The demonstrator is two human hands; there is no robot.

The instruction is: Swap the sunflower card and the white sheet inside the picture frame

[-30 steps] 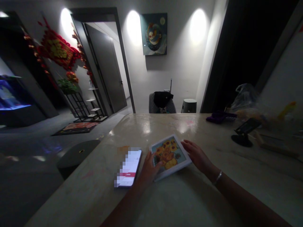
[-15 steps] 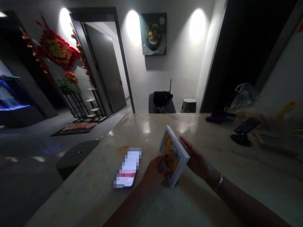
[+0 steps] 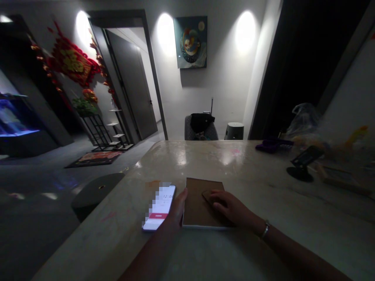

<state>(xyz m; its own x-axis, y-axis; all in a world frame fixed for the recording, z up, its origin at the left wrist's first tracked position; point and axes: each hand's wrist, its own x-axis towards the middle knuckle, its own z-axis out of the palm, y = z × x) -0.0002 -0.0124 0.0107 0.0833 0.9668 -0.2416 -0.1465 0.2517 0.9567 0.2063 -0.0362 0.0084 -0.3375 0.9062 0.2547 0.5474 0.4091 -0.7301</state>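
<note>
A picture frame (image 3: 195, 210) lies face down on the table, its brown backing up and a thin white edge showing along the front. My left hand (image 3: 178, 206) grips its left edge, between the frame and a lit phone (image 3: 159, 212). Over the backing, my right hand (image 3: 224, 203) has its fingers bent and drawn together. A thin dark curved line, perhaps the edge of a stand, shows by those fingertips; what they hold, if anything, is hidden. A bracelet circles my right wrist. The frame's picture side is out of sight.
On the pale marble table (image 3: 263, 218), a dark phone stand (image 3: 304, 164), a wooden tray-like object (image 3: 336, 179), a purple cloth (image 3: 269, 145) and a clear plastic bag (image 3: 304, 117) are at the right. A chair (image 3: 189, 130) stands beyond the far edge, a round stool (image 3: 98, 191) at the left.
The picture frame was held upright on its edge with its colourful picture towards the left; now it lies face down. My left hand has moved from the picture to the left edge, my right onto the backing.
</note>
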